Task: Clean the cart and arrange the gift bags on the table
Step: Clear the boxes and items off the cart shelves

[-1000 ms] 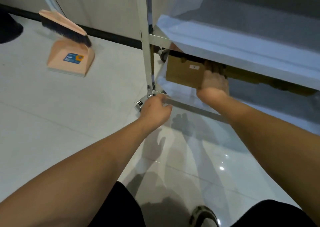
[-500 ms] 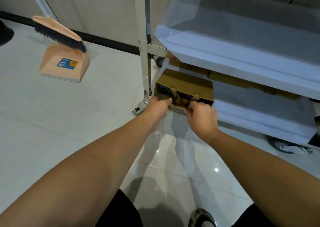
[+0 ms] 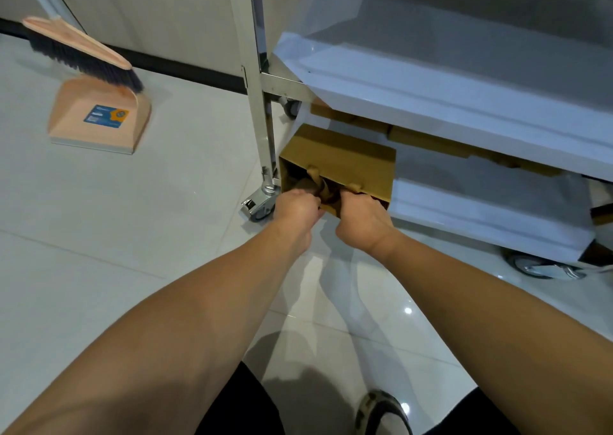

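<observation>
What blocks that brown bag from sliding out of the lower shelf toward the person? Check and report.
Nothing visible does. The brown gift bag lies on its side at the front left corner of the cart's lower shelf, mouth facing out. The left hand and right hand grip its handles, with bare floor toward the person. The cart post stands beside it.

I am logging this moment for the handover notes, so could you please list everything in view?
gift bag: one, brown, on its side at the lower shelf's edge, handles gripped
more brown bags: number unclear, behind it on that shelf
cart: one, white shelves, metal post, castors
brush: one, peach with dark bristles, above the dustpan
dustpan: one, peach, on the floor
shoe: one, patterned, bottom edge
left hand: grips handles
right hand: grips handles
</observation>
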Motion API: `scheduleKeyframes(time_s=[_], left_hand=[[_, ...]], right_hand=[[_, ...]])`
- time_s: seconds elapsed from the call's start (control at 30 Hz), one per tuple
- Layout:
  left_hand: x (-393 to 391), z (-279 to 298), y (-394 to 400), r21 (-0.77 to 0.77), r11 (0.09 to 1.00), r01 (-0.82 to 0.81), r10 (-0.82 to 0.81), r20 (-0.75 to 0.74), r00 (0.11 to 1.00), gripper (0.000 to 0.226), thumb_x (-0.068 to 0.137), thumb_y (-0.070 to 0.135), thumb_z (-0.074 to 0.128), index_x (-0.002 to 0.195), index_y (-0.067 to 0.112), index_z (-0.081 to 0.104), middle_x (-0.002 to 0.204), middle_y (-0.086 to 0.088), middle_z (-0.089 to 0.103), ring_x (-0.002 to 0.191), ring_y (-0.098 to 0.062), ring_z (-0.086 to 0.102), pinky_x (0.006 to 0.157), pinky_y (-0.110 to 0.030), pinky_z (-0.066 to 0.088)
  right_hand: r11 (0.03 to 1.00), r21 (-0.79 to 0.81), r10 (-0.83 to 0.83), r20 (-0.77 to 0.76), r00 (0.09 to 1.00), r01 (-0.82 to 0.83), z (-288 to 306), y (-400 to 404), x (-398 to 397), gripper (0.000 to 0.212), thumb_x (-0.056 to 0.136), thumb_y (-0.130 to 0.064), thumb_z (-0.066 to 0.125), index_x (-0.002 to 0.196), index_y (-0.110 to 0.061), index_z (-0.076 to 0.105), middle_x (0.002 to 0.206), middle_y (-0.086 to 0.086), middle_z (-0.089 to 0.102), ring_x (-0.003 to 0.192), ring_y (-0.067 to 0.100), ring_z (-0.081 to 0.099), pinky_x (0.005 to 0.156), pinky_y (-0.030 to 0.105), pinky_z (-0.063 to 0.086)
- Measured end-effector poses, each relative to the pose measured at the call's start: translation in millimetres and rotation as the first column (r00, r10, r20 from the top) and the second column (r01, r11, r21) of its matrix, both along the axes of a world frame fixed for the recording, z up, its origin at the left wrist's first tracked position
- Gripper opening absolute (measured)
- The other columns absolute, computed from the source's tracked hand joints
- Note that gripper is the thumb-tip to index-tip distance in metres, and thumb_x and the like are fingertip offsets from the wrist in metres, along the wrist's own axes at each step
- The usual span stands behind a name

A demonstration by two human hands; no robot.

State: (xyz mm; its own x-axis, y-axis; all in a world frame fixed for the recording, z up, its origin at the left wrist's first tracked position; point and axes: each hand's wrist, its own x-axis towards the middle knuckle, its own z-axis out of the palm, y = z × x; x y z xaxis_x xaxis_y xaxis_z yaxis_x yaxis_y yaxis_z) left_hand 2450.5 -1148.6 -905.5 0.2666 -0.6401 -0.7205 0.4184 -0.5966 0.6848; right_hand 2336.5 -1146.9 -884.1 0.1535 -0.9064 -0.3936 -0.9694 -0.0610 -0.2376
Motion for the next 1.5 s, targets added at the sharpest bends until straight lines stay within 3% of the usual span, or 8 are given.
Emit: scheduleKeyframes(time_s=[0.23,0.4,0.7,0.9,1.03,1.13,1.4,1.5], left_hand=[[-5,1,0,0.028,0.999,-0.031,0.030,0.032,0.999,0.021,0.094,-0.009,0.055,0.089,0.009,0.064,0.110,-0.018,0.069,0.098,-0.029,0.069,0.085,-0.035,0.059],[-9,0,2,0.037,0.998,0.045,-0.046,0.016,0.999,0.025,0.096,-0.003,0.054,0.119,0.001,0.063,0.119,-0.020,0.068,0.095,-0.025,0.063,0.092,-0.037,0.055],[-11,12,14,0.031,0.999,0.028,-0.023,-0.156,0.988,0.039,0.094,-0.006,0.041,0.127,0.005,0.059,0.124,-0.018,0.064,0.119,-0.031,0.061,0.108,-0.042,0.048],[-8,31,30,0.146,0.988,0.046,-0.024,-0.146,0.989,0.029,0.097,-0.003,0.037,0.113,0.004,0.060,0.105,-0.016,0.066,0.089,-0.028,0.067,0.070,-0.032,0.060],[-14,72,54,0.320,0.942,0.106,-0.103,-0.027,0.994,0.023,0.098,-0.003,0.041,0.089,0.003,0.060,0.087,-0.017,0.061,0.072,-0.026,0.057,0.069,-0.031,0.051],[-19,112,70,0.351,0.924,0.153,-0.169,0.017,0.985,0.027,0.090,-0.007,0.043,0.070,0.004,0.057,0.087,-0.021,0.060,0.076,-0.029,0.055,0.075,-0.035,0.050],[-55,266,87,0.371,0.870,0.325,-0.333,-0.045,0.942,0.020,0.096,-0.003,0.052,0.081,0.002,0.064,0.061,-0.009,0.062,0.047,-0.013,0.058,0.046,-0.018,0.050],[-60,313,102,0.386,0.833,0.396,-0.426,-0.009,0.905,0.012,0.091,-0.004,0.055,0.092,-0.005,0.067,0.083,-0.021,0.067,0.071,-0.027,0.064,0.073,-0.029,0.060]], right_hand=[[0.996,0.034,0.075,0.055,0.996,-0.077,-16,-4,-9,0.039,0.087,-0.004,0.058,0.123,-0.016,0.061,0.113,0.011,0.065,0.104,0.033,0.061,0.079,0.035,0.049],[1.000,0.024,-0.008,0.152,0.988,0.004,-31,-11,-10,0.029,0.086,-0.011,0.066,0.115,-0.015,0.060,0.105,0.009,0.064,0.096,0.031,0.062,0.071,0.031,0.045],[1.000,-0.011,-0.005,0.322,0.947,0.009,-34,-8,-27,0.007,0.090,-0.020,0.073,0.096,-0.018,0.076,0.090,-0.001,0.069,0.089,0.020,0.062,0.077,0.031,0.048],[0.998,0.014,0.056,0.222,0.973,-0.060,-23,19,-19,0.021,0.100,-0.029,0.058,0.102,-0.014,0.072,0.102,0.008,0.069,0.098,0.028,0.064,0.079,0.034,0.050],[0.981,0.171,0.053,0.185,0.981,-0.086,22,67,-13,0.035,0.107,-0.032,0.040,0.118,-0.011,0.067,0.116,0.016,0.060,0.108,0.031,0.057,0.089,0.034,0.043],[0.975,0.208,0.025,0.234,0.972,-0.075,76,93,-19,0.043,0.107,-0.034,0.039,0.107,-0.005,0.070,0.111,0.018,0.066,0.110,0.030,0.057,0.092,0.034,0.040],[0.975,0.179,-0.178,0.255,0.950,0.134,230,96,-52,0.017,0.090,-0.017,0.061,0.087,-0.005,0.072,0.098,0.016,0.069,0.095,0.034,0.063,0.073,0.030,0.041],[0.960,0.232,-0.214,0.252,0.944,0.156,278,121,-66,0.031,0.089,-0.013,0.057,0.061,-0.022,0.047,0.079,0.002,0.054,0.085,0.031,0.058,0.072,0.034,0.047]])
